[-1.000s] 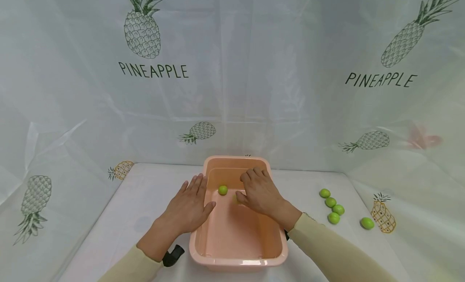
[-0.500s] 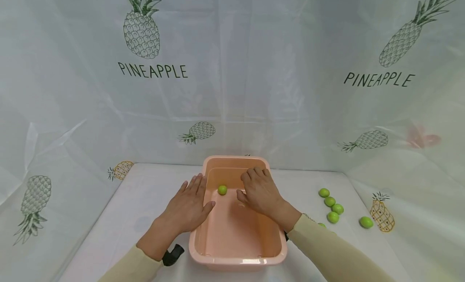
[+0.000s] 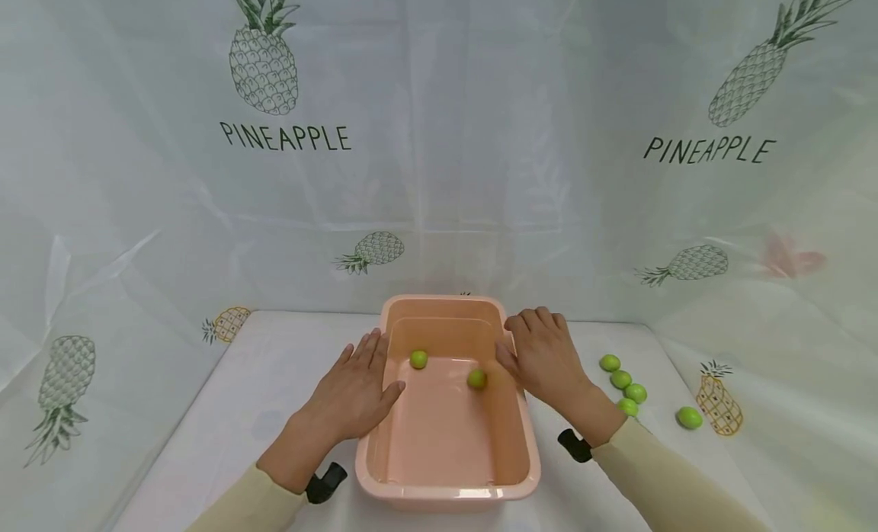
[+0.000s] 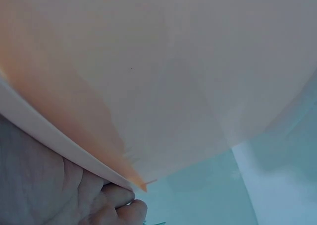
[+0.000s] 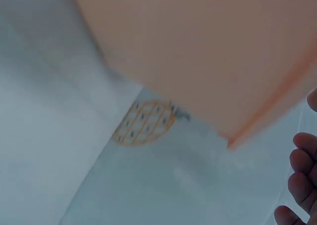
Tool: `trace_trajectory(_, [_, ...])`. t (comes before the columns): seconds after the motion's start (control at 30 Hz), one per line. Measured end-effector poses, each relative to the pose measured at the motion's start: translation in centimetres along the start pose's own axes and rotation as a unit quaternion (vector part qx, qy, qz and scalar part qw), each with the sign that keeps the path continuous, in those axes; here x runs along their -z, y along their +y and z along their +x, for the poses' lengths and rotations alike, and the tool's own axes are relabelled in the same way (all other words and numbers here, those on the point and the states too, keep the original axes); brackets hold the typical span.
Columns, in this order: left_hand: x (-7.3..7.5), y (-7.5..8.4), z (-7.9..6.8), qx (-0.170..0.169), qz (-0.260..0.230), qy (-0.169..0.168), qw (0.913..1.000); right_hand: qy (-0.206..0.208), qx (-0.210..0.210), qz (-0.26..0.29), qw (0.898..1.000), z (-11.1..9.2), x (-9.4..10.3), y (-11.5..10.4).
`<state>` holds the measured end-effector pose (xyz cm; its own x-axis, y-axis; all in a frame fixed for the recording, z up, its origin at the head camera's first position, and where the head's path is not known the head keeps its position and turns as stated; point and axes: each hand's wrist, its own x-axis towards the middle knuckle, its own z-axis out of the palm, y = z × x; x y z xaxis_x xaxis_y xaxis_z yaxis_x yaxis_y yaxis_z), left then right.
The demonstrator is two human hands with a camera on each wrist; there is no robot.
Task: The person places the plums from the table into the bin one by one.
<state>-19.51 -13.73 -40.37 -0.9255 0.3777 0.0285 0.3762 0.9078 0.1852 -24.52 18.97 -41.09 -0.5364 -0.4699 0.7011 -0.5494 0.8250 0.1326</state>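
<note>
Just changed: right hand (image 3: 549,360) drawn out of the pink plastic basin (image 3: 449,494) and shifted over to the far part of its right rim. Uncovered by that shift: a second lime (image 3: 476,378), on the basin floor close to the right wall, hidden under the hand half a second ago. Seemingly let go there, to judge by the gap between hand and fruit. Unmoved in the basin's far left corner area: the first lime (image 3: 418,359), well apart from the second.

Right hand without any fruit in sight, fingers (image 5: 300,188) loosely bent and spread from one another in the blurred right wrist view; cannot tell whether touching the rim. Left hand (image 3: 353,391) just as before, flat along the basin's left rim, fingers straight, thumb pointing inward over the edge, gripping nothing.

Standing between the left and right edges of the white-covered table (image 3: 295,357): the basin, upright. Out toward the table's right edge, a chain of four limes (image 3: 620,379), close together, perhaps touching. Nearer still to that edge, apart from the chain: a lone lime (image 3: 689,418). Judged from this: two limes placed inside, at least five outside.
</note>
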Motion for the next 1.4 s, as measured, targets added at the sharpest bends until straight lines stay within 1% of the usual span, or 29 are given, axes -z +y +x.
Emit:
trace_trajectory(0.13, [-0.1, 0.0, 0.0, 0.002, -0.005, 0.000, 1.0000, 0.000, -0.030, -0.007, 1.000, -1.8, 1.6, 2.5])
trace_trajectory(0.23, [-0.1, 0.0, -0.1, 0.005, -0.008, -0.001, 1.0000, -0.005, -0.053, -0.011, 0.999, -3.7, 2.6, 4.1])
trace_trajectory(0.33, [-0.1, -0.1, -0.1, 0.009, -0.010, -0.001, 0.9999, -0.018, -0.080, -0.012, 0.997, -6.0, 3.3, 5.4])
trace_trajectory(0.5, [-0.1, -0.1, 0.0, 0.006, -0.011, -0.003, 0.9999, -0.034, -0.116, -0.023, 0.992, -10.5, 3.8, 7.1])
trace_trajectory(0.63, [0.0, -0.2, 0.1, 0.004, -0.011, -0.003, 0.9999, -0.064, -0.123, -0.039, 0.990, -14.0, 4.1, 8.1])
trace_trajectory(0.77, [0.1, -0.2, 0.0, 0.004, -0.016, -0.002, 0.9999, -0.104, -0.112, -0.053, 0.987, -16.9, 4.4, 9.0])
trace_trajectory(0.83, [0.1, -0.3, 0.0, 0.004, -0.017, -0.001, 0.9998, -0.113, -0.099, -0.058, 0.987, -18.1, 4.5, 9.4])
trace_trajectory(1.0, [0.0, -0.3, 0.0, 0.003, -0.015, 0.000, 0.9999, -0.111, -0.056, -0.064, 0.990, -20.4, 4.2, 9.8])
trace_trajectory(1.1, [0.0, -0.3, -0.1, 0.005, -0.012, 0.000, 0.9999, -0.126, -0.045, -0.067, 0.989, -21.4, 3.9, 9.6])
trace_trajectory(1.2, [0.0, -0.2, -0.1, 0.008, -0.014, -0.002, 0.9999, -0.150, -0.053, -0.068, 0.985, -22.2, 3.6, 9.3])
trace_trajectory(1.4, [0.0, 0.1, -0.1, 0.010, -0.016, -0.006, 0.9998, -0.188, -0.085, -0.078, 0.975, -23.1, 3.4, 8.7])
